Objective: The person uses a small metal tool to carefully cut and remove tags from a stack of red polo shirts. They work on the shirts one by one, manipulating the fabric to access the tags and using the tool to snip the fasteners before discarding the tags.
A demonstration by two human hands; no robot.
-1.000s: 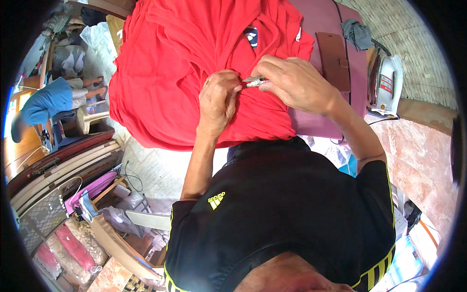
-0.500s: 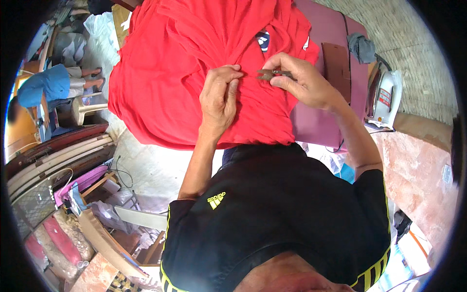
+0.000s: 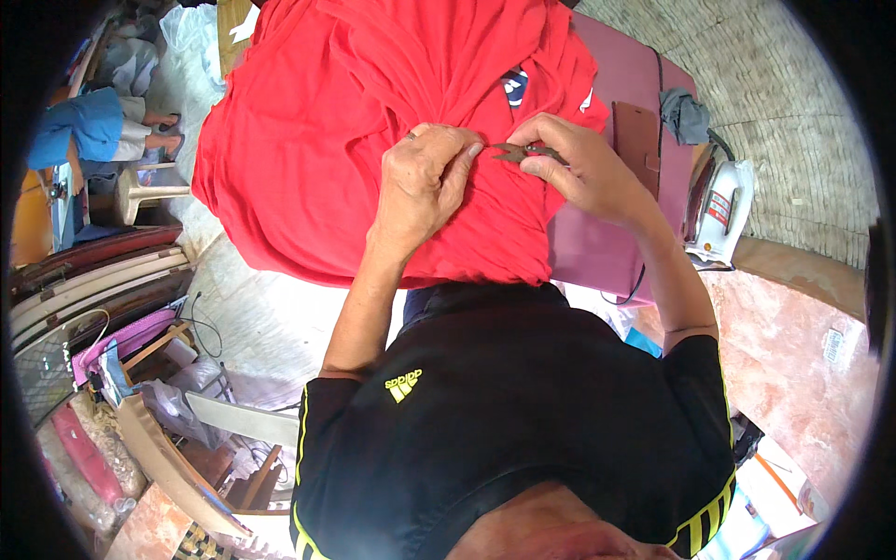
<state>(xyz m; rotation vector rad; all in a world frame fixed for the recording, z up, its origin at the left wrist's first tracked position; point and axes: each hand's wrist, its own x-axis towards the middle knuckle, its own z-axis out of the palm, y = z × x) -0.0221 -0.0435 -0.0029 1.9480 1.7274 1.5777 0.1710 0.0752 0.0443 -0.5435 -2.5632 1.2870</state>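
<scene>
A large red garment point(image 3: 299, 159) lies heaped in folds over a purple padded board in front of me. My left hand point(image 3: 425, 182) is closed in a pinch at the middle of the garment, thumb against fingertips; a bit of the red fabric or a thread seems caught there, too small to make out. Just to its right, my right hand point(image 3: 583, 168) grips small thread snips point(image 3: 511, 152), their blades parted and pointing left at the left fingertips. A dark blue and white patch point(image 3: 514, 87) shows on the cloth above the snips.
On the purple board point(image 3: 597, 243) lie a brown flat case point(image 3: 637, 140) and a grey rag point(image 3: 684, 117). A white iron point(image 3: 728, 210) stands at the right edge. At far left a person in blue point(image 3: 89, 126) is near a plastic stool point(image 3: 149, 194). Stacked boards point(image 3: 103, 280) lean below.
The snips' blades now show spread apart beside the left fingertips. My left hand has rolled slightly, its back turned more upward, and remains pinched. The whole view has shifted a little.
</scene>
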